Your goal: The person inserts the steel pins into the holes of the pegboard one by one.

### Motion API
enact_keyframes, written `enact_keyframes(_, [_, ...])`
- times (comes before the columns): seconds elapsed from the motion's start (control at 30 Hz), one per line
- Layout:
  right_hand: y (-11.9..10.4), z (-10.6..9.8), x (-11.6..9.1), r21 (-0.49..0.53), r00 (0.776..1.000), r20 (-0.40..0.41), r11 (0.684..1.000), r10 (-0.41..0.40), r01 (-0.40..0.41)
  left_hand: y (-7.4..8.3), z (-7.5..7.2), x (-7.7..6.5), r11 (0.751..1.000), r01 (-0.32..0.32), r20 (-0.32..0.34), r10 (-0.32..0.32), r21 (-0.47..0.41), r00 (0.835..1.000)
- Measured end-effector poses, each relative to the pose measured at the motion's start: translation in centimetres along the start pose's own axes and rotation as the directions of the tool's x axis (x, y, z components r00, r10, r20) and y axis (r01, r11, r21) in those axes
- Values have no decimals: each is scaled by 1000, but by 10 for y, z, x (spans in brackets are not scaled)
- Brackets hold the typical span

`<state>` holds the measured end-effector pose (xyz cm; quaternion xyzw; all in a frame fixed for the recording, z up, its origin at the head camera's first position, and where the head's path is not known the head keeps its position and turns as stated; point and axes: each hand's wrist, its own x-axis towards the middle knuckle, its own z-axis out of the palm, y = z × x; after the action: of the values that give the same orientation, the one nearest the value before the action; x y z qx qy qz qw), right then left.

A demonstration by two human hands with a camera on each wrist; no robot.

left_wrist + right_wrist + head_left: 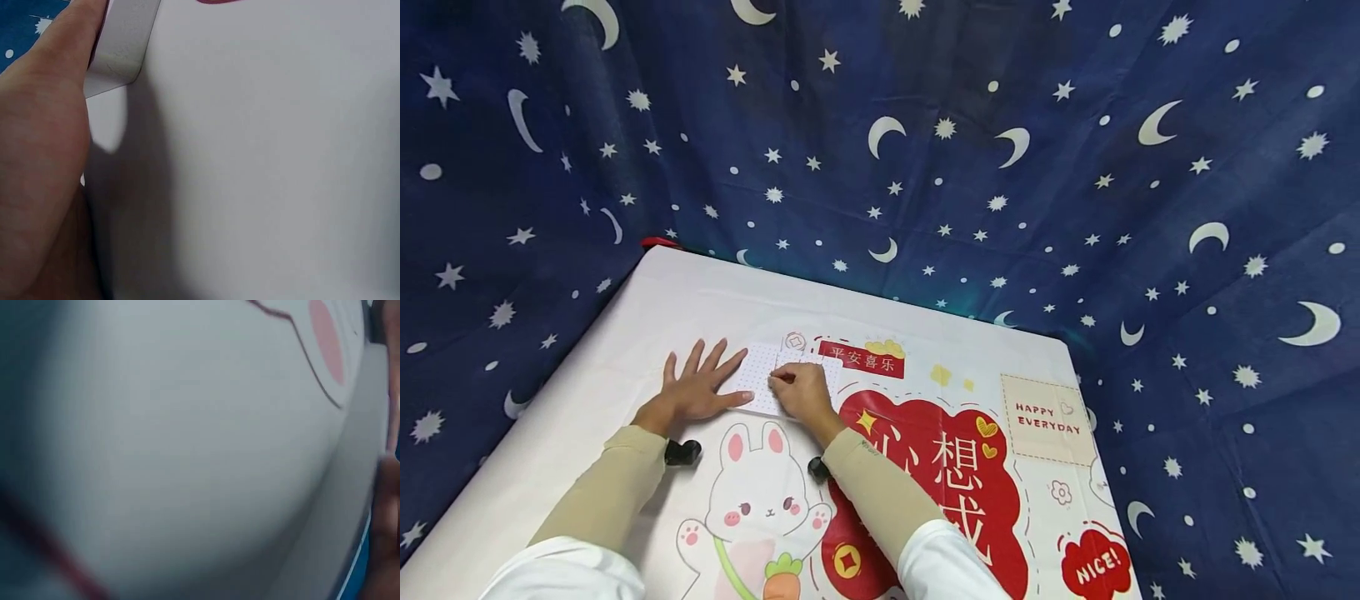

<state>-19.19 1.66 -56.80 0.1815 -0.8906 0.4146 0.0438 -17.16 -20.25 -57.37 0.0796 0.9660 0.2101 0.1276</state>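
At far left, a navy curtain (490, 250) is seen, patterned with moons and stars and hung round the far sides of the white-covered tabletop (722, 287). Next along, the left hand (698, 394) is laid with fingers spread wide, its wrist wrapped in a beige sleeve (606, 475), and its thumb is set against the near left side of a white dotted board (760, 367). And there is the board itself, placed flat between the two hands; in the left wrist view a thick, rounded corner is shown. Just below it, a white rabbit print (767, 492) is displayed on the cover. Now the right hand (805, 393): it is held over the board's right part, fingers bent and tips drawn close together; whether anything small is pinched there cannot be told. Beyond it, a red banner print (861, 359) is partly seen, then a large red print (1000, 508) with Chinese characters, crossed by the right forearm. Farther right, a "HAPPY EVERYDAY" print (1048, 421) is passed, and a red "NICE!" print (1096, 568).
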Motion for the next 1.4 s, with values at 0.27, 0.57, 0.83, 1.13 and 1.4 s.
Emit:
enact_keyframes(0.27, [38, -59, -32, 236, 988, 101, 961, 121, -142, -2, 2, -1, 1000, 12, 17, -12, -10, 1000])
enact_keyframes(0.57, [93, -124, -51, 87, 969, 76, 967, 234, -240, -8, -12, -4, 1000, 20, 5, -19, -12, 1000])
enact_keyframes(0.83, [94, -127, -52, -269, 962, 205, 956, 179, -121, -7, -6, -4, 998, 11, -20, -12, -54, 1000])
enact_keyframes(1.13, [98, -132, -54, -188, 953, 245, 974, 175, -130, -2, -5, -5, 1000, 13, 13, -12, -27, 1000])
enact_keyframes(1.4, [104, -140, -55, -5, 928, 311, 977, 204, -213, 0, -2, -1, 1000, 6, 18, -6, -15, 1000])
